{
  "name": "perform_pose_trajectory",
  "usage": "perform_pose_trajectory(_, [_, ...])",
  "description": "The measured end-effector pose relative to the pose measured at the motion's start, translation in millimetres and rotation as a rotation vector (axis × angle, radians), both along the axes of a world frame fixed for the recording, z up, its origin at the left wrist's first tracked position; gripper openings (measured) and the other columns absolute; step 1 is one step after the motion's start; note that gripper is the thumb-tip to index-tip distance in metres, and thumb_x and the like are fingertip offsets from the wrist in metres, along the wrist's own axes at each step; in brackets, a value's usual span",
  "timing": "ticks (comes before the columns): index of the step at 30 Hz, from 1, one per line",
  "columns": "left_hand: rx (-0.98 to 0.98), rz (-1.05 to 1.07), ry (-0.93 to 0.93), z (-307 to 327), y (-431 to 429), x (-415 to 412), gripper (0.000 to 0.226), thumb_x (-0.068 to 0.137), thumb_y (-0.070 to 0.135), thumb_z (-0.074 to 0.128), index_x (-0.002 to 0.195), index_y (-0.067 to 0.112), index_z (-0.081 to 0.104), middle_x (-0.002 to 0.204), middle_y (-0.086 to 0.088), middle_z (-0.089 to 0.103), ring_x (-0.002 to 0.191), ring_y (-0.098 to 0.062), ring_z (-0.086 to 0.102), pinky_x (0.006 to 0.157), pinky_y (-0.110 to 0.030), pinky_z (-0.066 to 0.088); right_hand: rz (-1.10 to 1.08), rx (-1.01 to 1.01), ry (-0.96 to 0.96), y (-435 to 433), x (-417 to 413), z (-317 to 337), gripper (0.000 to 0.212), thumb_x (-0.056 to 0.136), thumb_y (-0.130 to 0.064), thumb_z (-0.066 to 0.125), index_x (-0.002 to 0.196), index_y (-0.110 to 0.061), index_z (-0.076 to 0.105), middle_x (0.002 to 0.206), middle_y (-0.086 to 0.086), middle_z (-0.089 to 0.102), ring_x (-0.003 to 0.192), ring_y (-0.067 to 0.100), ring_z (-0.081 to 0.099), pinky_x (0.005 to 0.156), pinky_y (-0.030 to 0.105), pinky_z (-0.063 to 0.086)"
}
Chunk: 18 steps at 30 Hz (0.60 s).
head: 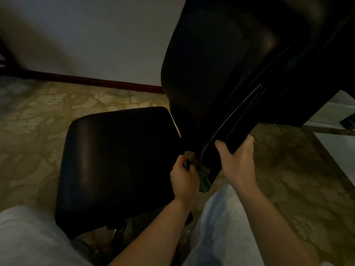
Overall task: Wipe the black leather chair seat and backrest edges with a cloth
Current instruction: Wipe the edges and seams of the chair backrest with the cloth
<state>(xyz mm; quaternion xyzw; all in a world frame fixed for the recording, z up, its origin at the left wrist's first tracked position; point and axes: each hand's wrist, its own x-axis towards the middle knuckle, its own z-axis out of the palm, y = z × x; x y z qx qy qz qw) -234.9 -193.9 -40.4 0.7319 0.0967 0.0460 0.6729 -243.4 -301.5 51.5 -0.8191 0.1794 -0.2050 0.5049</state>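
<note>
The black leather chair fills the middle of the head view, its seat low at the left and its tall backrest rising to the upper right. My left hand grips a crumpled green cloth and holds it against the backrest's lower side edge, where it meets the seat. My right hand grasps the backrest's lower end, thumb on the front face and fingers wrapped behind it. A thin pale seam runs up the backrest edge above the cloth.
Patterned yellowish carpet surrounds the chair. A white wall with a dark red skirting board runs behind it. My knees in light trousers flank the chair's near side. Pale flooring lies at the right.
</note>
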Motion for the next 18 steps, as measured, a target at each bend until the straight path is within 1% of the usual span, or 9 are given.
perform_pose_trajectory(2, [0.038, -0.018, 0.064, -9, -5, -5, 0.029, 0.094, 0.003, 0.052, 0.074, 0.024, 0.05, 0.069, 0.007, 0.052, 0.056, -0.003, 0.05, 0.052, -0.019, 0.041, 0.017, -0.001, -0.001, -1, -2, 1, 0.04, 0.084, -0.035, 0.064, 0.112, -0.021, 0.039, 0.114, 0.003, 0.05, 0.091, 0.008, 0.058, 0.063, 0.021, 0.046])
perform_pose_trajectory(4, [0.068, -0.057, 0.112, -17, -12, -9, 0.03, 0.092, 0.003, 0.051, 0.074, 0.026, 0.051, 0.071, 0.006, 0.054, 0.061, -0.006, 0.053, 0.057, -0.026, 0.044, 0.029, -0.016, -0.001, -2, -3, 3, 0.027, 0.089, -0.023, 0.059, 0.107, -0.019, 0.04, 0.111, 0.006, 0.05, 0.085, 0.009, 0.057, 0.058, 0.019, 0.042])
perform_pose_trajectory(5, [0.09, -0.122, 0.137, -21, -16, -11, 0.027, 0.092, 0.003, 0.051, 0.078, 0.025, 0.056, 0.076, 0.005, 0.059, 0.068, -0.01, 0.058, 0.063, -0.03, 0.048, 0.04, -0.014, -0.001, -3, -4, 3, 0.025, 0.09, -0.021, 0.058, 0.106, -0.019, 0.04, 0.111, 0.007, 0.05, 0.084, 0.009, 0.057, 0.057, 0.018, 0.042])
perform_pose_trajectory(7, [0.225, -0.31, 0.179, -27, -20, -14, 0.026, 0.093, 0.005, 0.051, 0.097, 0.025, 0.068, 0.092, 0.006, 0.067, 0.083, -0.014, 0.064, 0.072, -0.029, 0.052, 0.071, 0.007, 0.009, -5, -5, 5, 0.023, 0.09, -0.019, 0.057, 0.106, -0.021, 0.04, 0.111, 0.007, 0.052, 0.083, 0.007, 0.058, 0.055, 0.016, 0.044])
perform_pose_trajectory(9, [0.322, -0.391, 0.199, -34, -16, -15, 0.031, 0.094, 0.007, 0.052, 0.111, 0.025, 0.07, 0.098, 0.008, 0.068, 0.088, -0.014, 0.065, 0.074, -0.026, 0.052, 0.105, 0.03, 0.036, -9, -8, 6, 0.024, 0.091, -0.018, 0.055, 0.111, -0.023, 0.042, 0.109, 0.003, 0.055, 0.081, 0.004, 0.059, 0.052, 0.011, 0.044])
perform_pose_trajectory(11, [0.323, -0.36, 0.206, -39, -5, -13, 0.03, 0.096, 0.008, 0.052, 0.113, 0.026, 0.07, 0.099, 0.009, 0.067, 0.081, -0.009, 0.063, 0.071, -0.024, 0.053, 0.138, 0.038, 0.058, -13, -11, 9, 0.025, 0.093, -0.017, 0.054, 0.114, -0.023, 0.043, 0.105, 0.001, 0.058, 0.077, 0.001, 0.06, 0.051, 0.011, 0.043])
perform_pose_trajectory(14, [0.286, -0.287, 0.153, -39, 18, -9, 0.029, 0.096, 0.008, 0.054, 0.106, 0.03, 0.07, 0.095, 0.01, 0.069, 0.076, 0.002, 0.06, 0.062, -0.012, 0.05, 0.142, 0.059, 0.058, -14, -12, 12, 0.025, 0.095, -0.015, 0.053, 0.117, -0.02, 0.043, 0.097, -0.001, 0.06, 0.068, -0.006, 0.06, 0.048, 0.01, 0.043])
perform_pose_trajectory(16, [0.228, -0.246, 0.101, -31, 31, -6, 0.027, 0.095, 0.007, 0.056, 0.1, 0.03, 0.07, 0.091, 0.009, 0.069, 0.08, -0.005, 0.064, 0.066, -0.019, 0.053, 0.121, 0.062, 0.056, -11, -12, 13, 0.024, 0.095, -0.019, 0.053, 0.117, -0.02, 0.043, 0.098, -0.001, 0.061, 0.07, -0.005, 0.06, 0.049, 0.01, 0.043])
perform_pose_trajectory(18, [0.208, -0.223, 0.051, -18, 42, -2, 0.025, 0.095, 0.008, 0.059, 0.109, 0.024, 0.071, 0.096, 0.01, 0.069, 0.088, -0.004, 0.065, 0.073, -0.017, 0.054, 0.108, 0.074, 0.063, -11, -12, 13, 0.021, 0.095, -0.022, 0.052, 0.115, -0.022, 0.044, 0.098, -0.001, 0.062, 0.071, -0.003, 0.061, 0.05, 0.012, 0.044])
